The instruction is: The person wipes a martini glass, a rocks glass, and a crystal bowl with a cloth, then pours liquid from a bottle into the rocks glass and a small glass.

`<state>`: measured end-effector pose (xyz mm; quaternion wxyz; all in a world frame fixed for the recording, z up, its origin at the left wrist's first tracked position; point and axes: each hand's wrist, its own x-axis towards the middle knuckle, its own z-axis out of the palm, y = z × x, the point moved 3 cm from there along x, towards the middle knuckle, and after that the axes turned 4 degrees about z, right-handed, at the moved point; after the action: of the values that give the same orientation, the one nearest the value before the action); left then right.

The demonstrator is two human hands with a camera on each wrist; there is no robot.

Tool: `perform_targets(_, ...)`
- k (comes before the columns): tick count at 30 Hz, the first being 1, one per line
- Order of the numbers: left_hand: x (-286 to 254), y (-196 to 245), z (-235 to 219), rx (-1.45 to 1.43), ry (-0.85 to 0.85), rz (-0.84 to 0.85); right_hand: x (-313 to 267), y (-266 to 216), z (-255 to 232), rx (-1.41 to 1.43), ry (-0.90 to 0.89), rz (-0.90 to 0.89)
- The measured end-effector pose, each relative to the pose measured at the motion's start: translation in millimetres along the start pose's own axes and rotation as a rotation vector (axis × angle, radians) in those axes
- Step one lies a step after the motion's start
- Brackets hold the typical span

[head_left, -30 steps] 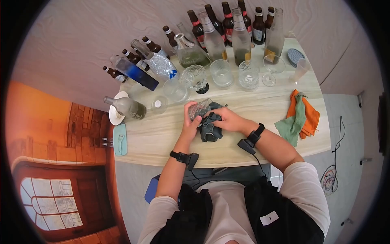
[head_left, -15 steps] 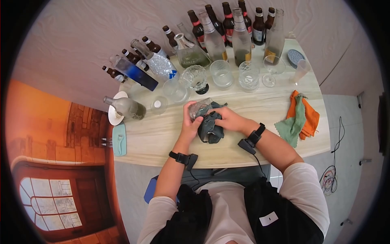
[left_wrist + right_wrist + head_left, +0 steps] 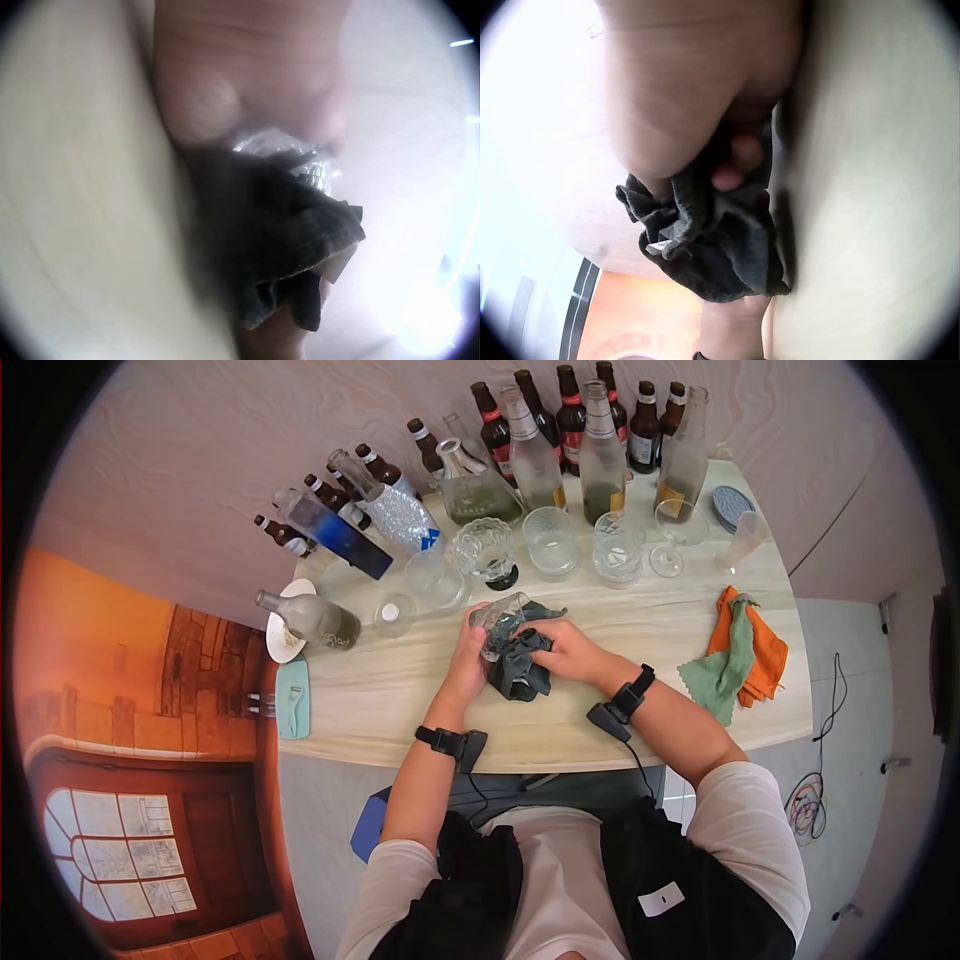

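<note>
Over the front middle of the table, my left hand [image 3: 466,663] grips a clear patterned glass [image 3: 500,622], its fingers wrapped along the left side. My right hand [image 3: 573,650] holds a crumpled dark grey cloth [image 3: 520,665] against the glass from the right. In the left wrist view the cloth [image 3: 270,225] covers most of the glass, leaving a shiny ridged part [image 3: 318,174] in sight. The right wrist view has curled fingertips [image 3: 729,177] bunching the cloth, whose folds hang below the hand and hide the glass.
Behind the hands stand several clear glasses [image 3: 551,545], with frosted, blue and brown bottles [image 3: 603,460] further back. At the left are a bottle [image 3: 325,625], a white plate [image 3: 283,645] and a teal case holding a peeler [image 3: 292,700]. Orange [image 3: 765,660] and green cloths [image 3: 722,678] lie right.
The glass has turned in my left hand and sits slightly higher and further right. The cloth has been refolded around it, its lower end drawn up a little. Both hands keep their hold.
</note>
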<state>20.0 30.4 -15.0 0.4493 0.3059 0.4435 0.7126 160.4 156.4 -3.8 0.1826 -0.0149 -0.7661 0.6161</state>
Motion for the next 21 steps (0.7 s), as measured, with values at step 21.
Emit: perform_targets(21,2.8,-0.7,-0.1,0.099,-0.049,0.111,0.5,-5.4,-2.0,-0.054,0.042,-0.118)
